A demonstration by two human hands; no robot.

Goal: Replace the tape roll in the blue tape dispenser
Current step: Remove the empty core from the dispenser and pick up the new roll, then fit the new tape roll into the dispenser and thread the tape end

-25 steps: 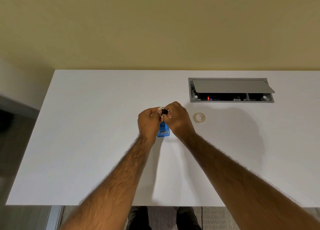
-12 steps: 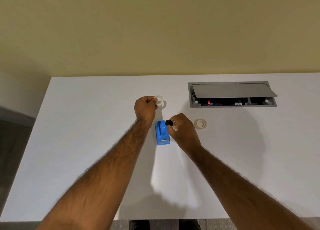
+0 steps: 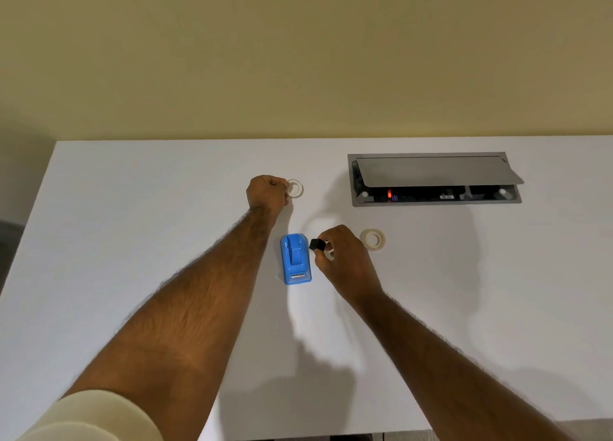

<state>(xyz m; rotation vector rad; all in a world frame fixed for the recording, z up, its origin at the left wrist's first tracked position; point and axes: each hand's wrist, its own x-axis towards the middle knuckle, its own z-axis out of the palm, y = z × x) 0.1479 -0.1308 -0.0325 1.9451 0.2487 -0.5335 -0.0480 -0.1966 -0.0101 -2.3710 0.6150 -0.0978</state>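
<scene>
The blue tape dispenser (image 3: 295,259) stands on the white desk (image 3: 132,241) with its roll slot bare. My right hand (image 3: 345,261) is just right of it, pinching a small black spool core (image 3: 317,244). My left hand (image 3: 267,192) reaches farther back, its fingertips closed on a thin clear tape ring (image 3: 294,188) that touches the desk. A fuller, cream-coloured tape roll (image 3: 373,239) lies flat to the right of my right hand.
A grey cable box (image 3: 434,179) with its lid half open is set into the desk at the back right. The desk's left edge drops to a dark floor. A yellow wall runs behind the desk.
My hands split apart from above the dispenser. The left carried the thin clear ring back and lowered it to the desk; the right came away holding the black core beside the dispenser.
</scene>
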